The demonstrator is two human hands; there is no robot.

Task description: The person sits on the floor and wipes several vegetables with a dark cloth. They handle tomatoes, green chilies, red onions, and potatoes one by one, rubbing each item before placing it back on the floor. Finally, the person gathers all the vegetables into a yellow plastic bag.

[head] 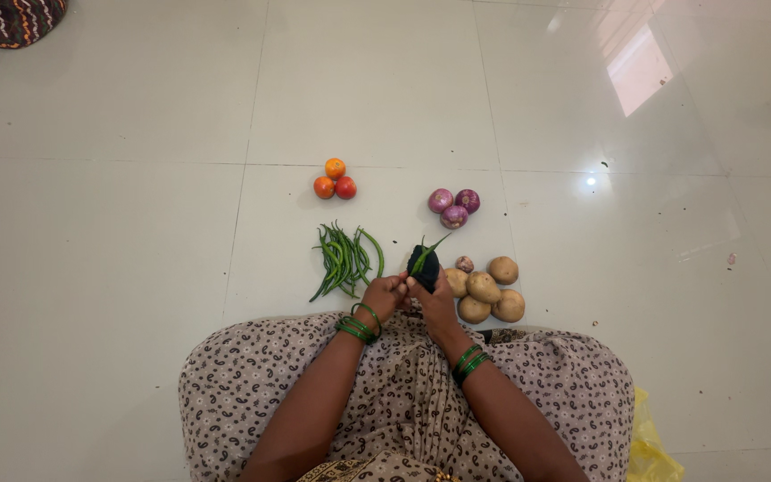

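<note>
The person sits on a floor of large, glossy pale tiles (136,268), lap covered by a grey-brown printed cloth (403,393), with a bit of yellow plastic (649,451) at the near right. Both wrists wear green bangles (359,326). Just beyond the lap, the left hand (384,295) and right hand (435,299) meet, fingers curled closed around a small dark bundle (424,265) with a thin green chilli (427,250) sticking up out of it; what the bundle is cannot be told. Left of the hands lies a heap of long green chillies (345,261); right of them, a cluster of brown potatoes (485,290). Farther off sit three purple onions (453,207) and three red-orange tomatoes (335,180). A window's bright reflection (640,67) shines on the far right tiles, and a patterned fabric (11,18) lies at the far left corner.
</note>
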